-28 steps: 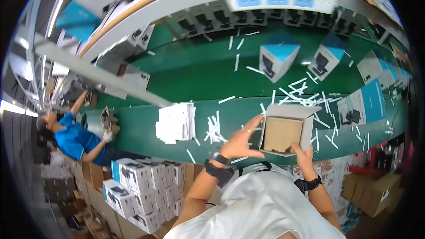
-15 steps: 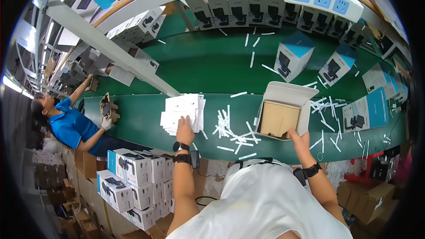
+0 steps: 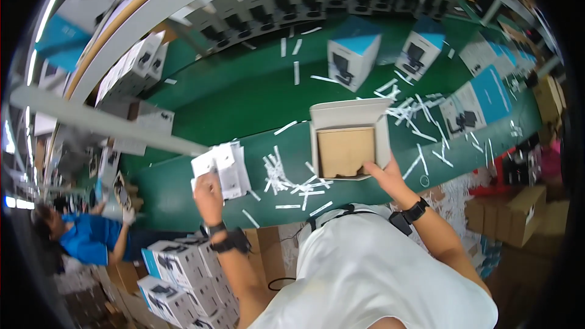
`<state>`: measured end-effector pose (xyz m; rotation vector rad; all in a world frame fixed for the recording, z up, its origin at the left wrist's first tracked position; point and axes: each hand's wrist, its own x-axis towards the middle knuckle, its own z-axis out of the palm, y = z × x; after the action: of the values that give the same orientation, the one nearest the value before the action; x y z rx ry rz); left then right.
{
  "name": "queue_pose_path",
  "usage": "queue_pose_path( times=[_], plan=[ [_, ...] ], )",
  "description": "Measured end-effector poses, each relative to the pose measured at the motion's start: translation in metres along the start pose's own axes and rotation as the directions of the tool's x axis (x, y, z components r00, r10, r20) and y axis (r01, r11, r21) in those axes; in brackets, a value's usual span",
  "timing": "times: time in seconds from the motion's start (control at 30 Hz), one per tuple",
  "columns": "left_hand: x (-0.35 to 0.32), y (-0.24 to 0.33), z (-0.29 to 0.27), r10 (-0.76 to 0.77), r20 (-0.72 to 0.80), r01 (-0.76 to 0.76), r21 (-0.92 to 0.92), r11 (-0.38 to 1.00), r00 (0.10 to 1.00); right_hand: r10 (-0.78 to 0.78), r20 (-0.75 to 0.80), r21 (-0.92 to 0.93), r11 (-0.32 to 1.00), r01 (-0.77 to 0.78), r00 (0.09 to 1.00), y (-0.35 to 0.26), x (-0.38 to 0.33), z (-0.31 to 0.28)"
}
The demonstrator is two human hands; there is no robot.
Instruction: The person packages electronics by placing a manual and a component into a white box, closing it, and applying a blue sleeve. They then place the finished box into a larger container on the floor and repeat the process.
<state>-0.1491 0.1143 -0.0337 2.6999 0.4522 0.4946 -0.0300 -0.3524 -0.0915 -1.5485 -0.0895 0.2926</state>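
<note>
Left hand [image 3: 208, 190] is pinching the top leaflet off the white paper stack [image 3: 222, 167] sitting near the front edge of the green conveyor belt [image 3: 244, 100], fingers closed lightly on the near edge of the sheet. Right hand [image 3: 385, 173] is gripping the open carton [image 3: 348, 140] at its near right corner, thumb over the rim, fingers partly curled; the carton is resting on the belt toward the front edge, right of the stack. Carton is facing mouth-up, flaps standing open, back flap pointing at the far edge; brown cardboard insert [image 3: 345, 151] is sitting flat inside. Looks roughly square, so no clear long axis. Judging it light, stiff at the corners, flaps floppy, so take it by the wall or corner, not the flaps. Leaflets are looking thin, limp, slightly slick; long axis running front-to-back on the belt, tilted a little; pinch at an edge, one sheet at a time. White paper strips [image 3: 286, 180] are lying scattered between stack and carton.
</note>
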Motion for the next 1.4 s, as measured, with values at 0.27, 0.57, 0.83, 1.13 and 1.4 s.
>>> queue_pose_path(
  times=[0.27,0.57,0.83,1.13,1.4],
  plan=[
    [-0.023,0.237,-0.029,0.424,-0.637,-0.621,-0.112,0.776,0.644,0.06,0.003,-0.046,0.997,-0.06,0.998,-0.003,-0.004,-0.001],
    [0.01,0.248,0.008,0.503,-0.418,-0.611,-0.179,0.771,0.757,-0.017,0.067,-0.051,0.998,0.021,0.998,-0.069,-0.022,-0.028],
    [0.001,0.248,0.018,0.529,-0.244,-0.575,-0.188,0.796,0.813,-0.139,0.038,-0.035,0.99,0.14,0.99,-0.105,-0.013,-0.024],
    [-0.022,0.231,0.071,0.29,-0.001,-0.259,-0.454,0.853,0.957,-0.336,0.405,-0.616,0.587,0.526,0.85,-0.101,-0.031,-0.016],
    [-0.025,0.269,0.093,0.678,0.208,-0.643,-0.215,0.735,0.705,-0.505,0.09,-0.643,0.629,0.438,0.858,-0.109,0.011,-0.019]
  ],
)
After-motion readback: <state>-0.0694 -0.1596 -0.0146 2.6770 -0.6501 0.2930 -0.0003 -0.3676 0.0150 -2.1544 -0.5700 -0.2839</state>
